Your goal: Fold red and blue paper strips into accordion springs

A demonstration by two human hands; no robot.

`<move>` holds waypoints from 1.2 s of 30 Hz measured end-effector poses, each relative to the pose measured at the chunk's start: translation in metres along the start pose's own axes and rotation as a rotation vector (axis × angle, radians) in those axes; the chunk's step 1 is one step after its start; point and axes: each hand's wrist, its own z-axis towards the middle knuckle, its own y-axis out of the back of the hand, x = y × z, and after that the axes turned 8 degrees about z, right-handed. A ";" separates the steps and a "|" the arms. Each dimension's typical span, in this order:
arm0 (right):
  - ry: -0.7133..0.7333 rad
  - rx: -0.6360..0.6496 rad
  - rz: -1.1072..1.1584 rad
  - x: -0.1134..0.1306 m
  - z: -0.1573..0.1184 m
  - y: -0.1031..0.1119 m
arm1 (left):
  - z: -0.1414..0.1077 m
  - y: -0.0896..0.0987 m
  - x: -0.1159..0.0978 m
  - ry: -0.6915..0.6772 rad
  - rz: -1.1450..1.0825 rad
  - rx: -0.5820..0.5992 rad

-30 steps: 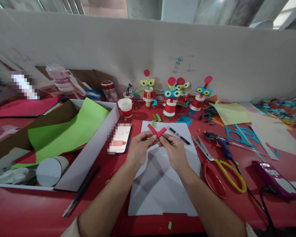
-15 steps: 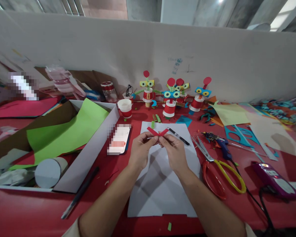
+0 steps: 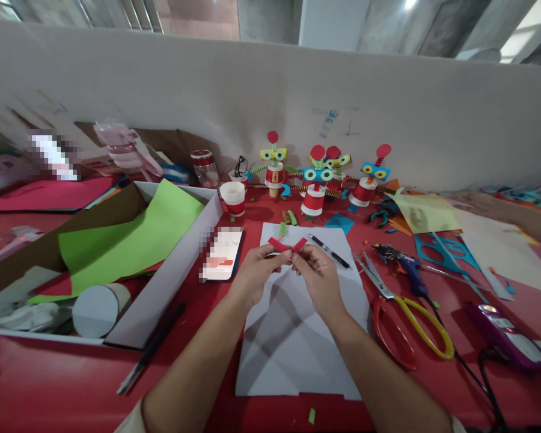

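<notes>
Both hands pinch red paper strip (image 3: 278, 244) between thumbs and fingertips, above a white sheet of paper (image 3: 297, 337). Its two ends spread upward in a shallow V; whether it is one strip or two joined is hidden by the fingers. My left hand (image 3: 262, 267) is closed on the left part, and my right hand (image 3: 316, 270) is closed on the right part, with the thumbs meeting in the middle. Just beyond the fingers lies a green folded paper spring (image 3: 282, 229). A black pen (image 3: 329, 250) rests on the sheet, right of my right hand.
Scissors (image 3: 394, 296), a glue gun (image 3: 410, 270) and a purple device (image 3: 509, 337) lie right. A phone (image 3: 224, 255), paper cups (image 3: 233, 198) and an open box (image 3: 175, 258) stand left. Several paper-cup figures (image 3: 314, 198) line the back. Another person's arm (image 3: 505, 210) reaches in at right.
The view has shifted slightly. The red strip's ends sit a little flatter between my fingers. Another person's arm has come in over the papers at the right.
</notes>
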 end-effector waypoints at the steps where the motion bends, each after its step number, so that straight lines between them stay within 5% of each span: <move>1: -0.001 0.002 -0.014 0.000 0.000 0.001 | 0.000 -0.001 0.000 -0.004 0.008 -0.011; 9: 0.024 0.054 -0.014 -0.003 -0.002 -0.004 | 0.004 -0.010 0.010 0.129 -0.345 -0.111; 17: 0.031 0.031 -0.059 -0.003 -0.005 -0.006 | 0.004 -0.013 0.013 0.166 -0.408 -0.064; 26: 0.078 0.023 -0.135 0.001 -0.002 0.001 | 0.003 0.000 0.004 0.062 -0.276 0.055; 32: 0.154 0.077 -0.197 -0.001 -0.002 0.003 | 0.003 0.011 -0.005 -0.099 0.079 0.100; 36: 0.214 0.125 -0.267 0.000 -0.004 0.005 | 0.002 0.014 -0.006 -0.110 0.129 0.123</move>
